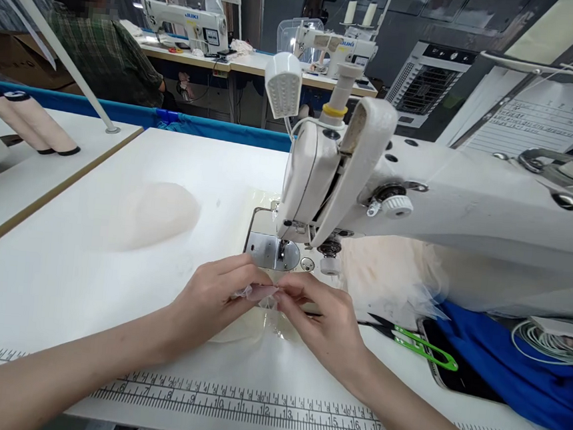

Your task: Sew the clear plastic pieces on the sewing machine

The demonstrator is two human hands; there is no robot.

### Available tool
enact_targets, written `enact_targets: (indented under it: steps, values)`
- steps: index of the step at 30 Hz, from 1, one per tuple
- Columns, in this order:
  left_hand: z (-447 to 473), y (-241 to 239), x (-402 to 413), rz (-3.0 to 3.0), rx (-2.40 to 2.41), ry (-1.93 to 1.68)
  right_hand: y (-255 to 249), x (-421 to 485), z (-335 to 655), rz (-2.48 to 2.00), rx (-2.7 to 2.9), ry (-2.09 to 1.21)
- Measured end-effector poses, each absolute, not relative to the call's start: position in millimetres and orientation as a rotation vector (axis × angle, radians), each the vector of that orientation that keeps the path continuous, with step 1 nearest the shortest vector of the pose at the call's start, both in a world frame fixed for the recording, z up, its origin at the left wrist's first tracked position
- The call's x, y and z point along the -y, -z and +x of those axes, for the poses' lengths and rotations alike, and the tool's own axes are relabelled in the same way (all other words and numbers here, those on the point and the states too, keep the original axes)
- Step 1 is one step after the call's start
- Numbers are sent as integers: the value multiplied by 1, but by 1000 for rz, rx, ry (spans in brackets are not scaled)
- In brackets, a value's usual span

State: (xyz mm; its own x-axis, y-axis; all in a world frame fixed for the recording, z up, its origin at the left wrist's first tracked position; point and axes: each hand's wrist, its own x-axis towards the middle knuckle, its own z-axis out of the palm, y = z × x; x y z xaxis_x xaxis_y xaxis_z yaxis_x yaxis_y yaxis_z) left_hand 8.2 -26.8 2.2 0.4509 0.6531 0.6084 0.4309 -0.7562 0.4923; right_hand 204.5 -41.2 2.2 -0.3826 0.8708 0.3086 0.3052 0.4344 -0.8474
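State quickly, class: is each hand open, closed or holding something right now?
Left hand: closed, pinching the sheer pale fabric.
Right hand: closed, fingertips pinching the same fabric.

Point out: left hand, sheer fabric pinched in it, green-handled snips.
Left hand (217, 292): head view, back of the hand.
Sheer fabric (261, 294): head view, its exposed fold.
Green-handled snips (420, 340): head view, on the handle.

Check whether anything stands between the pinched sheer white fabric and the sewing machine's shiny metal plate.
No separate object shows there. The left hand and right hand hold the fabric in front of the plate, their fingers hiding part of the gap.
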Motion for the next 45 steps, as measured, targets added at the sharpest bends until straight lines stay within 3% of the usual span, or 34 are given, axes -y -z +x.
enact_targets:
  steps: [3, 8, 15, 18, 21, 25, 30, 34, 42, 45]
  values:
    - [8, -4, 28, 2481, -927, -1174, 3, 41, 209, -988, 1953, -718]
    - [8, -5, 32, 2490, -994, -1082, 4, 41, 219, -765, 2222, -102]
    - [9, -10, 36, 2371, -823, -1127, -15, 44, 223, -522, 2356, 161]
    - [7, -12, 38, 2187, -890, -975, -12, 47, 222, -596, 2383, 85]
    - [6, -9, 36, 2084, -1017, -695, -4, 49, 218, -820, 2344, -304]
    - [7, 3, 28, 2294, -1223, -598, 4, 42, 208, -1134, 2179, -729]
    - [10, 8, 25, 2533, -1413, -739, 10, 27, 202, -1381, 2131, -572]
    - [12, 7, 34, 2924, -1302, -860, 13, 20, 202, -1464, 2117, -421]
    - [13, 8, 47, 3249, -1122, -608, 19, 10, 206, -1489, 1985, -578]
    - [13, 7, 40, 3231, -1105, -574, 18, 13, 210, -1396, 2059, -426]
